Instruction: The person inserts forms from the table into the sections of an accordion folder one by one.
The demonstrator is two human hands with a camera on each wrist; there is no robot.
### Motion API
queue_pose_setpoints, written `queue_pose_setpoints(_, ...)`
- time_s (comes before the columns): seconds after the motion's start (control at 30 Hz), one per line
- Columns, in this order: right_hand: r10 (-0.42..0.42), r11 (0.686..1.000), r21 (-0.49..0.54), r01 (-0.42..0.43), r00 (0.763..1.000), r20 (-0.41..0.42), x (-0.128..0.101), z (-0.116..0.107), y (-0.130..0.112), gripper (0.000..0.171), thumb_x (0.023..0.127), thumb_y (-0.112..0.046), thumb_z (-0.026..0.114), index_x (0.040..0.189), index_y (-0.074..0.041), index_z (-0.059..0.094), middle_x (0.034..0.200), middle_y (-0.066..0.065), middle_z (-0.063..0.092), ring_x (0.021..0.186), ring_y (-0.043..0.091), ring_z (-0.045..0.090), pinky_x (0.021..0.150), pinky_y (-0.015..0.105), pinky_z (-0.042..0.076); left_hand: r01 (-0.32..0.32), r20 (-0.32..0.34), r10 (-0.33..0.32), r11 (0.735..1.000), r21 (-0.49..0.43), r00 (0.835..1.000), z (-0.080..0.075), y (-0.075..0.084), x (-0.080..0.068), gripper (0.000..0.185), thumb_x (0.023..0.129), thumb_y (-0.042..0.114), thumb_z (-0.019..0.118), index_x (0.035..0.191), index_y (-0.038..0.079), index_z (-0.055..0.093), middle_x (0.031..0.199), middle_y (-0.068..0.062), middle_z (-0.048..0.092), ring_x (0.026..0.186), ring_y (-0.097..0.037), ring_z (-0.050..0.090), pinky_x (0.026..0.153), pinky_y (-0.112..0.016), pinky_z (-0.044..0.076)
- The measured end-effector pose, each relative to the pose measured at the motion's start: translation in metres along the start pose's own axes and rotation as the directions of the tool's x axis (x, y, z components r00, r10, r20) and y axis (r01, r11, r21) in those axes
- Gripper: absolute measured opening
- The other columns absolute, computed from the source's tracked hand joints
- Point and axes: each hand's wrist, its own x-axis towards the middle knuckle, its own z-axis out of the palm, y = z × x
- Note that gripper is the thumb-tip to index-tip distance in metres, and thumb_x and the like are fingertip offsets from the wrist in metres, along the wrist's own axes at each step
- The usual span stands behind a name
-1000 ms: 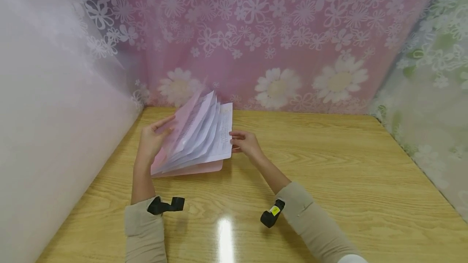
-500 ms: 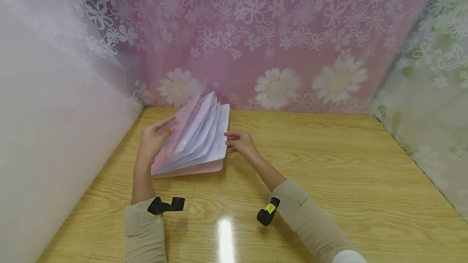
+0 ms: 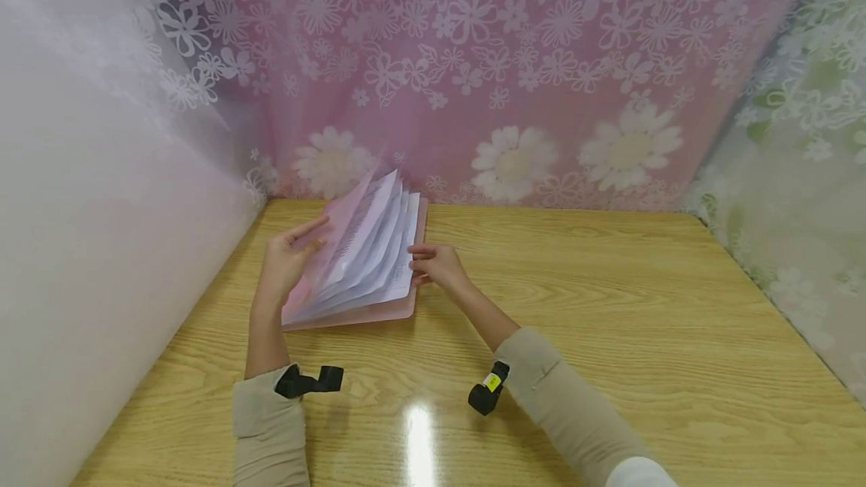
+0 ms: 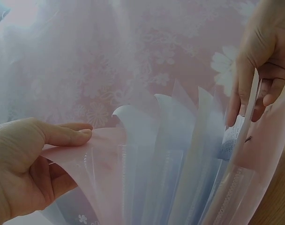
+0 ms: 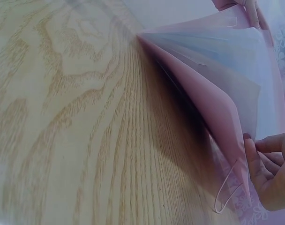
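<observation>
A pink display folder (image 3: 352, 312) with clear plastic sleeves and printed sheets (image 3: 379, 246) lies open on the wooden table (image 3: 609, 307), at the back left. My left hand (image 3: 287, 261) holds the raised pink front cover (image 4: 100, 145) between thumb and fingers. My right hand (image 3: 436, 265) pinches the edge of the rear sleeves and back cover (image 5: 217, 136) at the folder's right side. The sleeves fan out between the two hands (image 4: 180, 154). In the left wrist view the right hand's fingers (image 4: 255, 70) curl over a sheet's edge.
A pink floral curtain (image 3: 507, 74) hangs just behind the table. A white translucent sheet (image 3: 88, 209) walls the left side and a green floral one (image 3: 805, 171) the right. Black wrist camera mounts (image 3: 311, 380) sit on both sleeves.
My right hand has moved left with the rear pages, tilting them more upright and narrowing the fan. The left hand has stayed put on the front cover.
</observation>
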Motion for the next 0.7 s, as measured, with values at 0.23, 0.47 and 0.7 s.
queue_pose_setpoints(0.23, 0.000, 1.000, -0.003, 0.000, 1.000, -0.011, 0.002, 0.008, 0.000, 0.030, 0.082, 0.009, 0.060, 0.113, 0.007, 0.061, 0.098, 0.019, 0.064, 0.058, 0.013, 0.059, 0.057, 0.029, 0.052, -0.016, 0.021, 0.016, 1.000, -0.012, 1.000, 0.001, 0.024, -0.009, 0.034, 0.088, -0.003, 0.057, 0.122, -0.005, 0.056, 0.128, -0.020, 0.049, 0.109, -0.026, 0.044, 0.051, -0.015, 0.031)
queue_pose_setpoints(0.47, -0.010, 0.999, -0.046, 0.008, 0.999, -0.043, 0.003, 0.015, 0.000, 0.031, 0.081, 0.012, 0.060, 0.112, 0.009, 0.061, 0.098, 0.021, 0.064, 0.053, 0.012, 0.057, 0.050, 0.026, 0.051, -0.018, 0.038, 0.019, 0.999, -0.028, 0.999, 0.002, 0.012, -0.005, 0.035, 0.089, 0.001, 0.059, 0.123, -0.002, 0.056, 0.127, -0.017, 0.052, 0.118, -0.024, 0.042, 0.066, -0.014, 0.038)
queue_pose_setpoints(0.7, -0.048, 0.994, -0.105, 0.043, 0.998, -0.047, 0.004, 0.019, 0.001, 0.033, 0.079, 0.012, 0.060, 0.112, 0.012, 0.060, 0.092, 0.023, 0.064, 0.049, 0.011, 0.055, 0.046, 0.024, 0.049, -0.034, 0.045, 0.035, 0.999, -0.027, 0.998, 0.004, 0.011, -0.004, 0.034, 0.088, 0.002, 0.061, 0.122, -0.001, 0.058, 0.122, -0.016, 0.055, 0.121, -0.022, 0.041, 0.077, -0.018, 0.038)
